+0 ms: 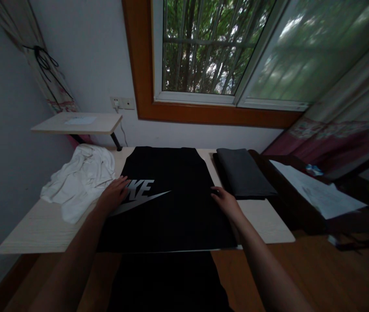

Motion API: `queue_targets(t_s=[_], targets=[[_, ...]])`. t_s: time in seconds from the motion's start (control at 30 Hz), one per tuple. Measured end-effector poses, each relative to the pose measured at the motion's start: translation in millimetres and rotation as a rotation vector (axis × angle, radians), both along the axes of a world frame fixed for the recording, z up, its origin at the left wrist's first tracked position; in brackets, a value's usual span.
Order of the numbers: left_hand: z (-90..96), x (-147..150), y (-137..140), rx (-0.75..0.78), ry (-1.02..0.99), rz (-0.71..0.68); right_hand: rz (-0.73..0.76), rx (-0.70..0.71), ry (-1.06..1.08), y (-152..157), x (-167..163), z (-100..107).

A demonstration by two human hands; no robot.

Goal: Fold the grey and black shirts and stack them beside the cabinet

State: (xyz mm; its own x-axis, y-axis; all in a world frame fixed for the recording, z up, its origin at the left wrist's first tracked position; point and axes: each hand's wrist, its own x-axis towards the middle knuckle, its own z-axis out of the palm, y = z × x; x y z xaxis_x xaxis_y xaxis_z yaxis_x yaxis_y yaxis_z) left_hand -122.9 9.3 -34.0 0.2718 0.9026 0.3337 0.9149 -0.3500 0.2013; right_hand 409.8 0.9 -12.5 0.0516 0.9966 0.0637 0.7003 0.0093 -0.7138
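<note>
A black garment with a pale NIKE print [178, 221] lies flat on the light wooden table, its lower edge reaching the table's front edge. My left hand [114, 193] rests on its left side, fingers stretched over the first part of the lettering. At the opposite side, my right hand [226, 201] touches the garment's right edge with its fingers apart and slightly bent. Neither hand grips anything that shows. Left of my left hand sits a crumpled white cloth [82, 177].
Folded dark grey and black cloths [244, 173] lie on the table [262, 221] at the right. A small raised shelf [103, 123] stands at the back left. Papers [317, 190] lie on a dark surface farther right. Behind are the wall and a window [210, 52].
</note>
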Motion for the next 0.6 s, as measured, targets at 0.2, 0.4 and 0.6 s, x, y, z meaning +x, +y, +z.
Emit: queue_targets(t_s=[0.2,0.4,0.6], targets=[[1.6,1.2,-0.3,-0.01,-0.009,-0.001,-0.014,-0.046,0.319,-7.5,4.8,2.0],[-0.2,1.1,-0.6,-0.011,-0.002,0.007,-0.037,-0.036,0.371,-9.5,7.1,0.8],[-1.0,-1.4,-0.1,-0.02,-0.015,0.002,-0.042,-0.043,0.395,-8.0,8.3,1.1]])
